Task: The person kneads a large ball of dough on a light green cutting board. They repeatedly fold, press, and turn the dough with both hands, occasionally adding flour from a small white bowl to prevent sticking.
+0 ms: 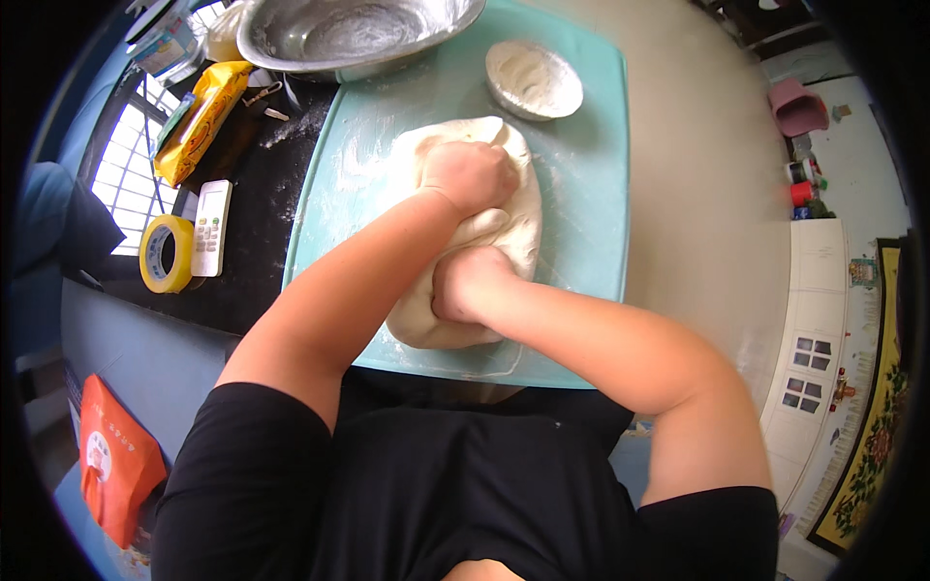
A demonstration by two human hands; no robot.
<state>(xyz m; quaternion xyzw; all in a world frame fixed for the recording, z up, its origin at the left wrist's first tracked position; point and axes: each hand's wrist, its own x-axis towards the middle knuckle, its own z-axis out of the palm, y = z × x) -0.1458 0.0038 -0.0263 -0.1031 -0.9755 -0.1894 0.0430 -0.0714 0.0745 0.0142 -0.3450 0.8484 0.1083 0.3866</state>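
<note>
The dough [484, 232] on the mat [581, 194] is pressed by the left fist [470, 174] and right fist [465, 283], both seemingly closed and holding nothing, so weight should be leaned in evenly.

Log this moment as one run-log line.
left hand: fist pressing dough | right hand: fist pressing dough | surface: teal mat | nearby: flour dish, steel bowl

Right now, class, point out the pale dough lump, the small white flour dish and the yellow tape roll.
pale dough lump [518, 228], head view, right flank.
small white flour dish [534, 79], head view, floury centre.
yellow tape roll [155, 273], head view, outer band.
</note>
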